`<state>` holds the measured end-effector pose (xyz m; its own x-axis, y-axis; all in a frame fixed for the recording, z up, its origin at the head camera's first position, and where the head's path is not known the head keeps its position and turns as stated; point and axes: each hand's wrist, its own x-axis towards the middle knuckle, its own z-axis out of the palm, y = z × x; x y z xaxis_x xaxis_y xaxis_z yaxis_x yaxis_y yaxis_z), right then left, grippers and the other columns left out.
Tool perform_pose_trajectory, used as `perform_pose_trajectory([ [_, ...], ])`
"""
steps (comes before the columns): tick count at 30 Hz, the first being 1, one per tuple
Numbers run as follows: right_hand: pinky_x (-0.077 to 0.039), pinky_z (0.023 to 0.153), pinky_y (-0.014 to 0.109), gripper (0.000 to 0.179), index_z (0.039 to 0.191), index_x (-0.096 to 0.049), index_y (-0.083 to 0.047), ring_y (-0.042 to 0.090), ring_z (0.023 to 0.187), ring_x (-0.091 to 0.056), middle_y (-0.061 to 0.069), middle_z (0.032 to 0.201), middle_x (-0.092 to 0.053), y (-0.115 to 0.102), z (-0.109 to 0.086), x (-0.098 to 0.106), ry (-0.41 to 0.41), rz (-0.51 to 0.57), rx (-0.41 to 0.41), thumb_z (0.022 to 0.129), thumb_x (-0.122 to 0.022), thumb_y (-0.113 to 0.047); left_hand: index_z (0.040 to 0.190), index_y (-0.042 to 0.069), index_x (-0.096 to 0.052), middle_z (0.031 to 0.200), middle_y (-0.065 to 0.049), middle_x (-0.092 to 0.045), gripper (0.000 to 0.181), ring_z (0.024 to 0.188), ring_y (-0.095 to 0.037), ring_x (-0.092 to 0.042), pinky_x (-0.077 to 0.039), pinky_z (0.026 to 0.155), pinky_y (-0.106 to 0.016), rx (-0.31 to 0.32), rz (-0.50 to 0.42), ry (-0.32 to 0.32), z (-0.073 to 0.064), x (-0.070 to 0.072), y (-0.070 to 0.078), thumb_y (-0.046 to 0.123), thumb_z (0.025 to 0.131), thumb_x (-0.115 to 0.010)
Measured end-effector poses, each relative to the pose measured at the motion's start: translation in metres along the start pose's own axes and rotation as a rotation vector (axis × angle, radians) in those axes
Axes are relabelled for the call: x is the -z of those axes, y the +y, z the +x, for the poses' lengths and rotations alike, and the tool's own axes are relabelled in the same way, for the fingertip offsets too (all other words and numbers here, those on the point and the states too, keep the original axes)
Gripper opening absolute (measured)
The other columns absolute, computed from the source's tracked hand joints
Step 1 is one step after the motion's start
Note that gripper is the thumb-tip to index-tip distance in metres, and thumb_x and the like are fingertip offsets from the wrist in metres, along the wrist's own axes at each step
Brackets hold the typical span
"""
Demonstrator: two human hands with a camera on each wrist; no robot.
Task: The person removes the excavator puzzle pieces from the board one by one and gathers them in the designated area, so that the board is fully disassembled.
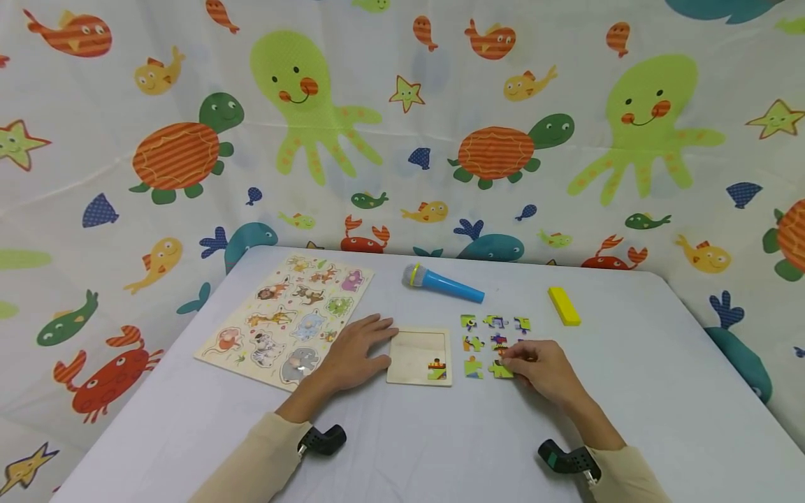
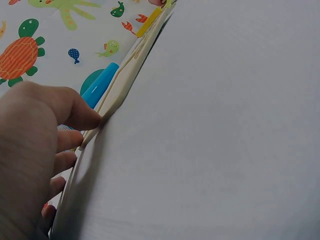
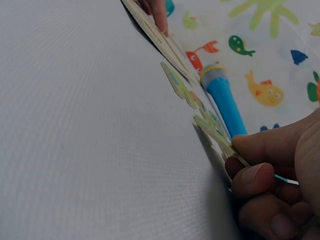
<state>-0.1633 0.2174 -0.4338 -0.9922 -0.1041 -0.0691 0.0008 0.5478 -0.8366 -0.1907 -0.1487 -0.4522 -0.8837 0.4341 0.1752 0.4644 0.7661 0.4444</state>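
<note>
A square wooden puzzle tray [image 1: 415,353] lies mid-table with one jigsaw piece [image 1: 437,370] in its lower right corner. My left hand [image 1: 355,355] rests at the tray's left edge, thumb and fingers touching it, the fingers fairly straight. Right of the tray, several loose jigsaw pieces [image 1: 474,367] lie in rows. My right hand [image 1: 542,367] pinches a green jigsaw piece [image 1: 500,369] between thumb and fingers at the bottom of these rows. In the right wrist view, that pinched piece [image 3: 215,131] looks tilted, with its near end between thumb and forefinger.
A large animal puzzle board [image 1: 286,318] lies on the left, partly behind my left forearm. A blue toy microphone [image 1: 448,283] lies behind the tray. Farther right is a yellow block [image 1: 564,306]. Behind the white table [image 1: 428,440] hangs a cloth printed with sea animals.
</note>
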Motion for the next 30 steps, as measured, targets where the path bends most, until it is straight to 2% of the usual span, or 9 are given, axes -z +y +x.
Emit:
perform_pose_trajectory([
  [9, -0.046, 0.052, 0.023, 0.01, 0.098, -0.075, -0.007, 0.017, 0.061, -0.054, 0.004, 0.083, -0.065, 0.0005, -0.0015, -0.0016, 0.009, -0.072, 0.023, 0.093, -0.074, -0.016, 0.14, 0.017, -0.063, 0.153, -0.002, -0.051, 0.052, 0.15, -0.028, -0.034, -0.027, 0.12, -0.056, -0.017, -0.007, 0.021, -0.0012, 0.0009, 0.0025, 0.028, 0.09, -0.065],
  [14, -0.05, 0.049, 0.027, 0.007, 0.096, -0.074, -0.008, 0.018, 0.056, -0.056, 0.004, 0.074, -0.063, -0.0016, -0.0016, -0.005, 0.016, -0.116, 0.013, 0.094, -0.072, -0.014, 0.14, 0.017, -0.063, 0.153, -0.002, -0.052, 0.052, 0.15, -0.028, -0.034, -0.027, 0.12, -0.056, -0.015, -0.006, 0.022, -0.0018, 0.0008, 0.0021, 0.028, 0.089, -0.065],
  [17, -0.051, 0.047, 0.029, 0.007, 0.097, -0.072, -0.007, 0.019, 0.053, -0.056, 0.005, 0.068, -0.062, -0.0029, -0.0022, -0.0067, 0.019, -0.124, -0.005, 0.094, -0.072, -0.013, 0.141, 0.017, -0.063, 0.154, -0.002, -0.051, 0.052, 0.15, -0.027, -0.034, -0.027, 0.12, -0.056, -0.007, -0.001, 0.019, -0.0017, 0.0007, 0.002, 0.029, 0.09, -0.065],
  [22, -0.052, 0.048, 0.028, 0.006, 0.095, -0.07, -0.007, 0.018, 0.052, -0.057, 0.004, 0.069, -0.062, -0.0032, -0.0034, -0.0086, 0.031, -0.148, -0.028, 0.092, -0.074, -0.011, 0.141, 0.018, -0.063, 0.154, -0.001, -0.05, 0.053, 0.15, -0.027, -0.034, -0.026, 0.121, -0.055, 0.001, -0.002, 0.013, -0.0021, 0.0015, 0.0029, 0.03, 0.09, -0.065],
  [30, -0.052, 0.047, 0.029, 0.006, 0.094, -0.07, -0.007, 0.018, 0.053, -0.057, 0.004, 0.067, -0.062, -0.0026, -0.0041, -0.0093, 0.038, -0.14, -0.006, 0.092, -0.074, -0.01, 0.141, 0.017, -0.063, 0.154, -0.001, -0.05, 0.052, 0.15, -0.028, -0.033, -0.026, 0.121, -0.055, -0.004, -0.003, 0.013, -0.0022, 0.0027, 0.0044, 0.028, 0.09, -0.065],
])
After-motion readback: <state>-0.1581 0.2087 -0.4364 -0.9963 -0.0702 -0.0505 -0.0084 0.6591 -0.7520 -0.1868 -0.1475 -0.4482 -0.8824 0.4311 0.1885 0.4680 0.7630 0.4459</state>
